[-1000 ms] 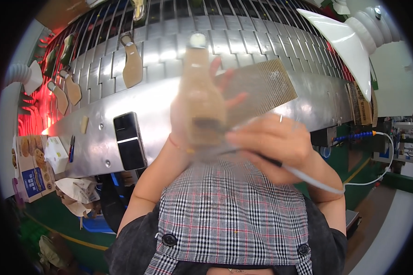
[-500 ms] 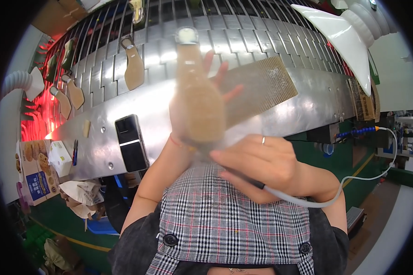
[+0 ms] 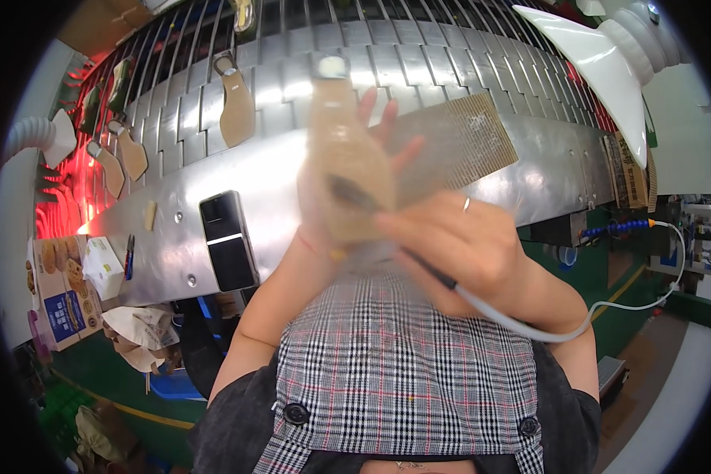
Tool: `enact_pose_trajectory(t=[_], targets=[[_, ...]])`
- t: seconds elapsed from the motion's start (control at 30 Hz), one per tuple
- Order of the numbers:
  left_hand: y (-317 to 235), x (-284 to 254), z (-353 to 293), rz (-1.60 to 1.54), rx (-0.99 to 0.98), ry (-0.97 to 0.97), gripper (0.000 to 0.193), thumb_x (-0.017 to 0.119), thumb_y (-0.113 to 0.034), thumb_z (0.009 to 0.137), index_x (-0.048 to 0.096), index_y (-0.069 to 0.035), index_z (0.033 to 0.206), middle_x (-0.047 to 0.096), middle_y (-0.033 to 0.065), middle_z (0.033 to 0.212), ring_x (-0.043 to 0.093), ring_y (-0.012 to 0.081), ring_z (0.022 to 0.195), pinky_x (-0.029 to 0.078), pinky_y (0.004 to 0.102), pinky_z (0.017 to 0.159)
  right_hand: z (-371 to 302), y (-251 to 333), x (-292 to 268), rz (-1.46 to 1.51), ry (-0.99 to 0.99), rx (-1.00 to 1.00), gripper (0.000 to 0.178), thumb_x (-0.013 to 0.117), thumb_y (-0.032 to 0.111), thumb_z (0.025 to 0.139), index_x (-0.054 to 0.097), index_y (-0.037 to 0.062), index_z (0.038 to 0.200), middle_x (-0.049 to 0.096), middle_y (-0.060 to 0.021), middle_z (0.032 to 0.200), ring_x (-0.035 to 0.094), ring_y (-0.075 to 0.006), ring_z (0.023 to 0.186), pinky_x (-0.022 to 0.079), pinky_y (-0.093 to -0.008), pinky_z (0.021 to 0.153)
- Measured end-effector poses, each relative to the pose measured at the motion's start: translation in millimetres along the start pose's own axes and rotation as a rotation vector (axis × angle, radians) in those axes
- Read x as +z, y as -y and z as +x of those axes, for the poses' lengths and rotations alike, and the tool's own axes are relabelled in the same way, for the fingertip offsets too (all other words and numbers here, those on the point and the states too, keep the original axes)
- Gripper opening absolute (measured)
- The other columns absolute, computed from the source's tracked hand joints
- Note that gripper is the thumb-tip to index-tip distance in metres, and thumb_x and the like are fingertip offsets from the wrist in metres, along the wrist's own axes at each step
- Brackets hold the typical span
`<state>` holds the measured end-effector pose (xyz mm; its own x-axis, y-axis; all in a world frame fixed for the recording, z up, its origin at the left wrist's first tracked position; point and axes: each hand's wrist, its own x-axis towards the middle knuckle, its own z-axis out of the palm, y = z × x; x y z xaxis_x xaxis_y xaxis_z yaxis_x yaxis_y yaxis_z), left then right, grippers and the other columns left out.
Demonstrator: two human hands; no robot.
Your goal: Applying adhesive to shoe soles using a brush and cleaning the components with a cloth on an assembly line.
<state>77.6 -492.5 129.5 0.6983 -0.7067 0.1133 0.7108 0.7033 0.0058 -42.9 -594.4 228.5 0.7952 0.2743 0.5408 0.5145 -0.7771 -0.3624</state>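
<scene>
A tan shoe sole (image 3: pixel 344 138), blurred by motion, is held up before me with its pale round heel end pointing away. My left hand (image 3: pixel 386 118) supports it from behind and beneath, its fingers spread out past the sole's right side. In my right hand (image 3: pixel 478 245) is a slim brush-like tool (image 3: pixel 433 270) with a pale hose (image 3: pixel 521 328) running from its rear end. The tool's dark, smeared tip lies over the wide front part of the sole. A ring shows on one right finger.
Corrugated cardboard (image 3: pixel 482 142) lies on the metal bench behind my hands. A phone (image 3: pixel 229 241) is to the left. Several tan soles (image 3: pixel 235 110) rest on the slatted conveyor (image 3: pixel 292 59). White ducts stand at both sides; the right hood (image 3: pixel 608 87) is nearer. A tissue pack (image 3: pixel 103 267) sits far left.
My right hand has moved up and away from my body, carrying the tool's tip onto the sole's wide part. The left hand and sole have shifted slightly right.
</scene>
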Motion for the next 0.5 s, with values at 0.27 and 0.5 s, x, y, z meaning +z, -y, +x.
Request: enact_pose_trajectory(t=[0.27, 0.5], targets=[[-8.3, -2.5, -2.6, -0.041, -0.029, -0.091, 0.049, 0.03, -0.034, 0.101, 0.039, -0.007, 0.141, 0.035, 0.0182, 0.148, 0.032, 0.0339, 0.139, 0.018, 0.0631, 0.116, -6.2, 0.7, -16.9, 0.097, 0.135, -0.021, 0.03, 0.071, 0.001, 0.068, 0.068, -0.0021, 0.098, 0.064, -0.01, 0.079, 0.063, -0.022, 0.066, 0.051, -0.0316, 0.056], [-15.5, 8.6, -5.9, -0.033, -0.066, -0.102, 0.049, 0.028, -0.036, 0.102, 0.035, -0.011, 0.144, 0.032, 0.015, 0.15, 0.031, 0.0331, 0.14, 0.017, 0.063, 0.117, 1.3, -13.4, -22.8, 0.076, 0.058, -0.026, 0.031, 0.07, 0.002, 0.07, 0.071, 0.0013, 0.101, 0.065, -0.0099, 0.083, 0.064, -0.0227, 0.069, 0.052, -0.0312, 0.056]])
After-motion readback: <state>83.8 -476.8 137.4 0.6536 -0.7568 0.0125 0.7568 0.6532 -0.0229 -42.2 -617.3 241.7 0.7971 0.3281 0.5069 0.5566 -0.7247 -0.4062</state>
